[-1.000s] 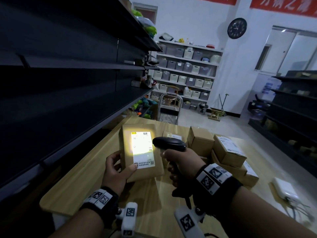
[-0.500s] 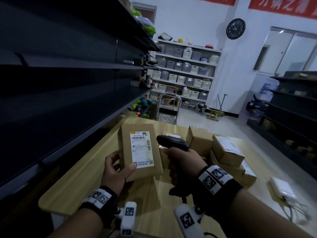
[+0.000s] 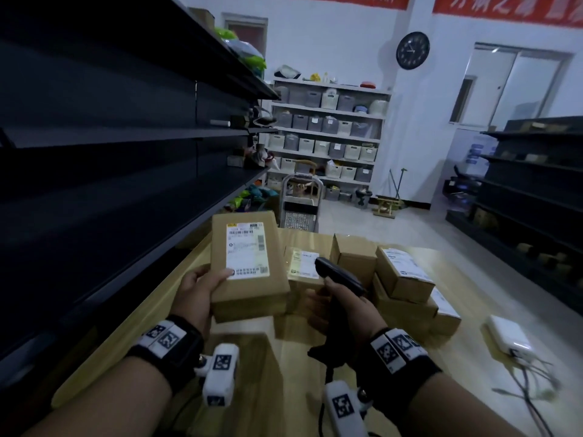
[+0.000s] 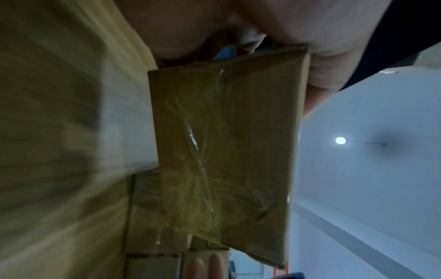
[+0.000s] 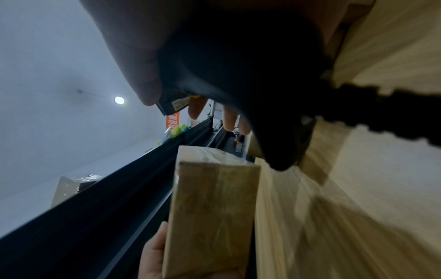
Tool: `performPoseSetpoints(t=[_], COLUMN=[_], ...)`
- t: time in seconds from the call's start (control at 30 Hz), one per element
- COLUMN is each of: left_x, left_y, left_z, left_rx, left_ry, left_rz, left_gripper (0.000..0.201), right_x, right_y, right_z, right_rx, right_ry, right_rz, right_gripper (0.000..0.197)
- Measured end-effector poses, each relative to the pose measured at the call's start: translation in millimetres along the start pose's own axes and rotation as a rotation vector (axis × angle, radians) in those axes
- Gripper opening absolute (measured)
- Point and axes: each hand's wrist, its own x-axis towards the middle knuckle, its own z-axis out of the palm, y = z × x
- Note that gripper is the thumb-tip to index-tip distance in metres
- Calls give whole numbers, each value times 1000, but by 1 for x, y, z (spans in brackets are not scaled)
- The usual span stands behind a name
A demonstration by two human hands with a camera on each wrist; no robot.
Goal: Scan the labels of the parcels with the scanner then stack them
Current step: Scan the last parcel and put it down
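Note:
My left hand [image 3: 197, 294] grips a flat brown cardboard parcel [image 3: 247, 266] by its near left edge, thumb on the white label [image 3: 247, 252], which faces up towards me. The left wrist view shows the parcel's taped underside [image 4: 222, 151]. My right hand [image 3: 342, 307] is curled round the handle of a black barcode scanner [image 3: 339, 274], just right of the parcel, head pointing away to the left; it shows dark in the right wrist view [image 5: 238, 75]. The held parcel's end [image 5: 212, 217] appears there too. No scan light falls on the label.
Several more cardboard parcels [image 3: 403, 272] lie stacked and scattered on the wooden table [image 3: 258, 373] to the right. A white box with cables [image 3: 509, 337] sits at the right edge. Dark metal shelving [image 3: 110, 152] runs close along the left. A trolley [image 3: 299, 200] stands beyond the table.
The scanner's light on the label has gone out. My left hand has raised the parcel and tilted it flatter. The scanner has dropped lower and swung to the right of it.

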Motion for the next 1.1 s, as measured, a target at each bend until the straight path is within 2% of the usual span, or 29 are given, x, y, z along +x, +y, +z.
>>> performPoseSetpoints(t=[0.07, 0.17, 0.23, 0.37, 0.43, 0.57, 0.7, 0.77, 0.83, 0.97, 1.03, 1.1], left_x=[10, 18, 27, 48, 57, 74, 63, 45, 25, -18, -40, -66], left_y=[16, 38, 45, 42, 35, 13, 5, 12, 17, 18, 13, 6], left_z=[24, 62, 86, 116, 126, 137, 139, 141, 141, 134, 132, 137], left_rx=[-11, 39, 98, 221, 248, 219, 230, 290, 416, 625, 663, 629], left_ry=[-59, -145, -139, -148, -133, -116, -92, -41, 27, 87, 66, -37], left_rz=[-27, -105, -153, -199, -211, -218, -110, -46, 88, 393, 471, 487], left_gripper=[80, 52, 42, 75, 74, 84, 71, 58, 43, 32, 25, 16], right_x=[-1, 3, 9, 16, 16, 10, 15, 15, 10, -4, -6, -8], right_y=[-10, -24, -31, -37, -37, -38, -36, -37, -38, -41, -39, -38], right_z=[-1, -3, -8, -25, -35, -50, -64, -68, -70, -74, -81, -87], right_rx=[58, 92, 125, 221, 222, 223, 203, 200, 213, 254, 237, 209], right_ry=[-41, -37, -57, -63, -64, -48, 30, 44, 30, 7, 62, 102], right_rz=[-6, -44, -69, -77, -78, -76, -76, -76, -75, -76, -92, -103], right_gripper=[31, 26, 32, 37, 40, 27, 37, 41, 38, 28, 37, 48])
